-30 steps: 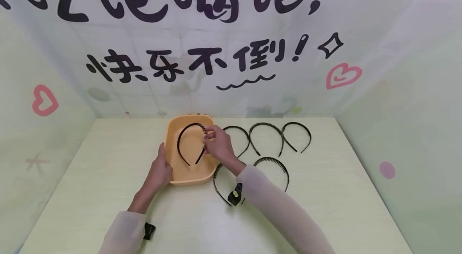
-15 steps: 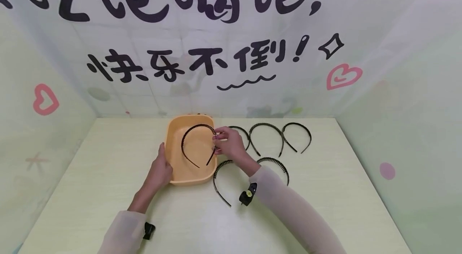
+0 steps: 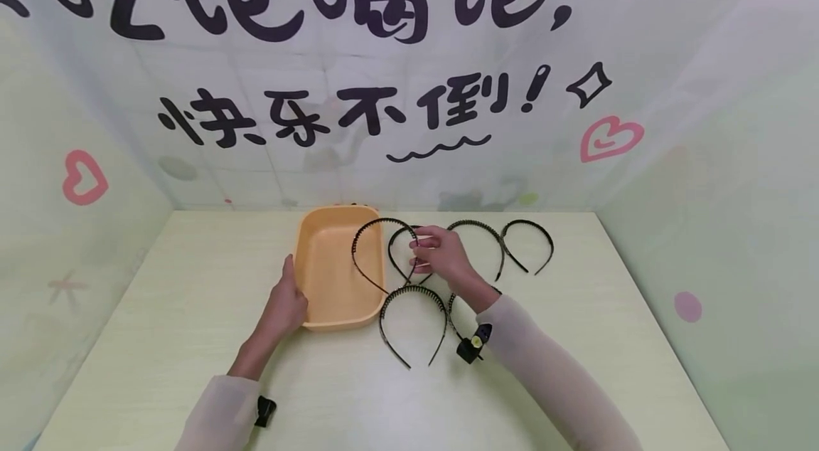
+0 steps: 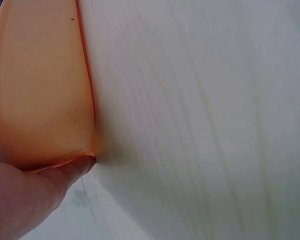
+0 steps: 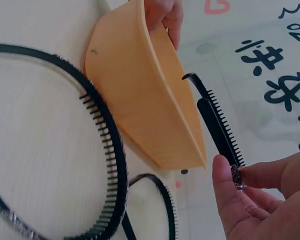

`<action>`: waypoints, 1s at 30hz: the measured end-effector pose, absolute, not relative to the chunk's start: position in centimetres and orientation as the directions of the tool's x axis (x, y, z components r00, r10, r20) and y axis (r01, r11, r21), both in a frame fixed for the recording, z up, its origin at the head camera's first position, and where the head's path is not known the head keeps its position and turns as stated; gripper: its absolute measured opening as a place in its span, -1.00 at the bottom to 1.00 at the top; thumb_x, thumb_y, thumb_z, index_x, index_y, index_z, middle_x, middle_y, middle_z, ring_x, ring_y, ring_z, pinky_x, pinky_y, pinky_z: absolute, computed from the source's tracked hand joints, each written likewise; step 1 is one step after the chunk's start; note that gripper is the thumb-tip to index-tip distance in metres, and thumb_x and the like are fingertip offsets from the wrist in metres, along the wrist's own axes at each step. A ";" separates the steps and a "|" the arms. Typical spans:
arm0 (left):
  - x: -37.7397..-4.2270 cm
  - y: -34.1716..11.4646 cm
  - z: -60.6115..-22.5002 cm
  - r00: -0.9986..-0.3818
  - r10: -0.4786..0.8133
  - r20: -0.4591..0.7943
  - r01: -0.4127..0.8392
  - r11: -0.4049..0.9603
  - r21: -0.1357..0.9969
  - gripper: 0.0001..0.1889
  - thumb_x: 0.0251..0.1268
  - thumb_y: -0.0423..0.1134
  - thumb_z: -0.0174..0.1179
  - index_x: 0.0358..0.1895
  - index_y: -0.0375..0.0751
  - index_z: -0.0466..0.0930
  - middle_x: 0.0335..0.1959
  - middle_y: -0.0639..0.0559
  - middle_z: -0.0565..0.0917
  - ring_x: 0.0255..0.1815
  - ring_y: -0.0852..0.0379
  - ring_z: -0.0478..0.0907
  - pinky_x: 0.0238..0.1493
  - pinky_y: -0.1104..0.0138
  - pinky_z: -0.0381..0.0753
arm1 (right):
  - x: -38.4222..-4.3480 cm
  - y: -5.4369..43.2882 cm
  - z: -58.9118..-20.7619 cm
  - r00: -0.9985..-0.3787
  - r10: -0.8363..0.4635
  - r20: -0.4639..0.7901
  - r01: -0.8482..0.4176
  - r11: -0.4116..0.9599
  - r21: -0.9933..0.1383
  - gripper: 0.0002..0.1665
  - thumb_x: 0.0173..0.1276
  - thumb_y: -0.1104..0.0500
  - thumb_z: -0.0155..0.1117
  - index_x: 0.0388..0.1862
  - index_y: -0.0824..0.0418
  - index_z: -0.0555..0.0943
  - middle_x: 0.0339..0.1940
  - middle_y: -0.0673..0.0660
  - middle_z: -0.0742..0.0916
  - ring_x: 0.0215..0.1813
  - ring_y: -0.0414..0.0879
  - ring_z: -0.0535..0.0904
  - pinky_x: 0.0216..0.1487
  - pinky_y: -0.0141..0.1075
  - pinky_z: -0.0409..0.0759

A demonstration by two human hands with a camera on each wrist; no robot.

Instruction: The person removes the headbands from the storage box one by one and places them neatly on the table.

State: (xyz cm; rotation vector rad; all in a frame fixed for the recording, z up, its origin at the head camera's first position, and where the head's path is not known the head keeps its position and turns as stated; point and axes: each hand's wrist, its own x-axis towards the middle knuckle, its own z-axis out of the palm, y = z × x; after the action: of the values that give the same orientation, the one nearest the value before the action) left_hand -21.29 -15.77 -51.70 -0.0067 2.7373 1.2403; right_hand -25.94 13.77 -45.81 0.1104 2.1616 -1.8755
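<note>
My left hand (image 3: 284, 301) grips the left side of an orange plastic tray (image 3: 333, 269); in the left wrist view its thumb lies along the tray's wall (image 4: 45, 90). My right hand (image 3: 444, 255) pinches a black toothed headband (image 3: 353, 246) by one arm, at a glittery patch seen in the right wrist view. That headband (image 5: 217, 127) is raised, overlapping the tray's right rim in the head view. Below it on the table lies a headband with fine teeth (image 3: 412, 289). Another headband (image 3: 392, 241) lies partly hidden behind the held one and my fingers.
More headbands lie to the right: one (image 3: 476, 223) behind my right hand, a smaller one (image 3: 544, 229) at the far right, and one (image 3: 451, 312) partly under my wrist. The pale table (image 3: 576, 344) meets a printed wall (image 3: 358, 181) at the back.
My right hand has carried the headband from over the tray rightward, past its right rim. The left hand keeps its place on the tray.
</note>
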 end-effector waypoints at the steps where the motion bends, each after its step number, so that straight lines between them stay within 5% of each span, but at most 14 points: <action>1: -21.3 -15.7 -51.7 -0.991 0.052 -0.124 -0.058 0.662 0.747 -0.23 0.25 -0.55 -0.35 0.52 -0.50 -0.43 0.41 -0.65 0.14 0.36 -0.39 0.29 0.27 -0.15 0.36 | -25.9 14.2 -45.9 -0.959 -0.119 -0.259 0.239 0.160 -0.958 -0.46 0.42 0.39 0.17 0.38 0.24 0.45 0.15 0.39 0.66 -0.03 0.25 0.70 -0.17 -0.14 0.71; 15: -21.0 -15.8 -51.3 -0.990 0.061 -0.126 -0.054 0.663 0.747 -0.23 0.26 -0.56 -0.34 0.52 -0.52 -0.44 0.40 -0.67 0.14 0.33 -0.40 0.31 0.24 -0.14 0.38 | -25.3 18.6 -46.5 -0.954 -0.092 -0.286 0.264 0.200 -0.944 -0.47 0.44 0.38 0.15 0.38 0.28 0.45 0.17 0.43 0.64 -0.15 0.13 0.74 -0.25 -0.22 0.70; 30: -21.3 -15.8 -51.6 -0.991 0.059 -0.120 -0.052 0.659 0.751 -0.23 0.24 -0.56 -0.36 0.52 -0.51 -0.44 0.41 -0.66 0.12 0.37 -0.41 0.27 0.28 -0.15 0.34 | -24.0 23.8 -46.9 -0.951 -0.039 -0.308 0.287 0.273 -0.918 -0.44 0.47 0.40 0.06 0.44 0.37 0.34 0.18 0.45 0.62 -0.28 -0.06 0.72 -0.16 -0.09 0.69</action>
State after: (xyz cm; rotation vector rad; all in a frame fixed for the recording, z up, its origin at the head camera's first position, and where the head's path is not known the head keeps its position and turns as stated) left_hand -21.29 -15.80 -51.57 0.0059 2.7372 1.2450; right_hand -24.02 23.75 -46.92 0.2282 2.2766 -1.7303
